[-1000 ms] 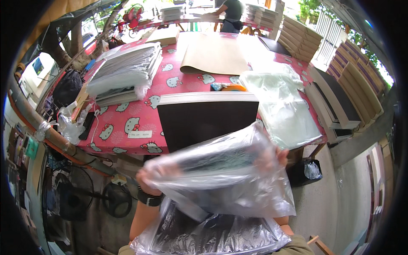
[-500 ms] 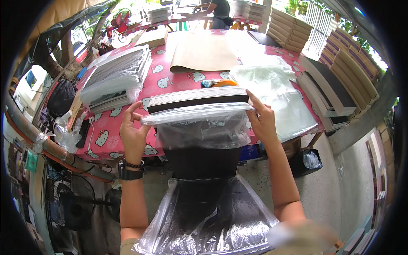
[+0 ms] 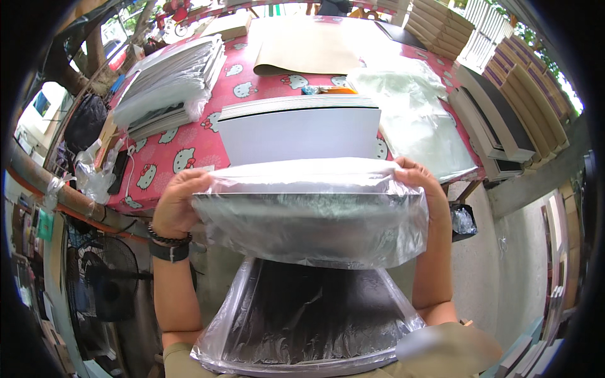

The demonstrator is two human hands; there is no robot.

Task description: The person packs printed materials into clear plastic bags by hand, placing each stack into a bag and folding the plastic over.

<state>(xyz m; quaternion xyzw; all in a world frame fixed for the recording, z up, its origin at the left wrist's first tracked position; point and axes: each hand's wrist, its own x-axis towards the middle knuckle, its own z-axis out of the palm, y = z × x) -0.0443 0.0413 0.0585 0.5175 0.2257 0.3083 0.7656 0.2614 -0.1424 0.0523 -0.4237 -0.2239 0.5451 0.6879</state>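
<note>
Between my left hand (image 3: 176, 205) and right hand (image 3: 425, 183), clear bag (image 3: 315, 230), long axis side-to-side; each clamped on near upper corner.

Pink tablecloth (image 3: 211, 146) with white cat heads (image 3: 243, 90), white panel (image 3: 299, 135), whitish bag (image 3: 309, 236)

Bright daylight, glare beyond, dark curved rim

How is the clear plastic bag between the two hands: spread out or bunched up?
Spread out: the left hand and right hand grip the clear plastic bag wide apart, near its upper corners, and it spans between them.
</note>
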